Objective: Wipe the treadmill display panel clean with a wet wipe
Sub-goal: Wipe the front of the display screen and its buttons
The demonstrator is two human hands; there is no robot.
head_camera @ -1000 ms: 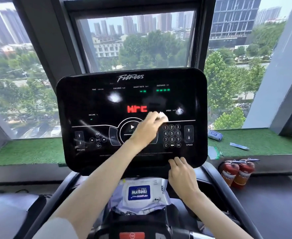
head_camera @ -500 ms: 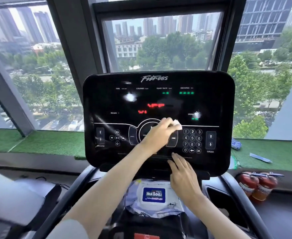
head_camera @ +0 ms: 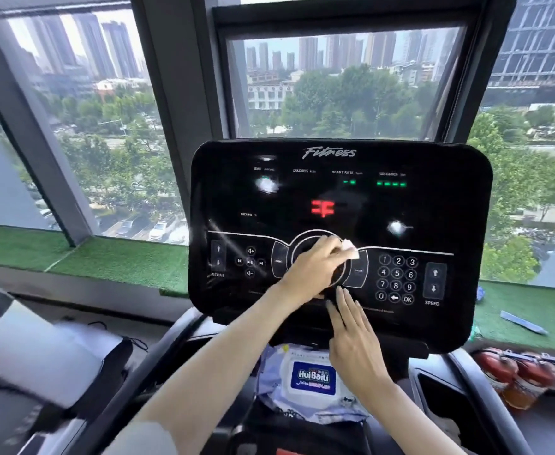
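The black glossy treadmill display panel [head_camera: 450,208] stands in front of me, lit with red and green figures. My left hand [head_camera: 315,267] presses a small white wet wipe [head_camera: 448,251] against the round centre control; only a corner of the wipe shows past the fingertips. My right hand [head_camera: 355,336] lies flat with fingers together on the panel's lower edge, holding nothing. White glare spots show on the upper left and right of the panel.
A wet wipe pack [head_camera: 312,379] with a blue label lies on the console tray below the panel. Two red fire extinguishers [head_camera: 515,376] stand at the right by the green turf sill [head_camera: 122,261]. A bag [head_camera: 40,356] sits at the left. Windows behind.
My left hand with the wipe has slid down from the red readout onto the round centre control. My right hand has shifted left along the panel's lower edge. The view has turned left.
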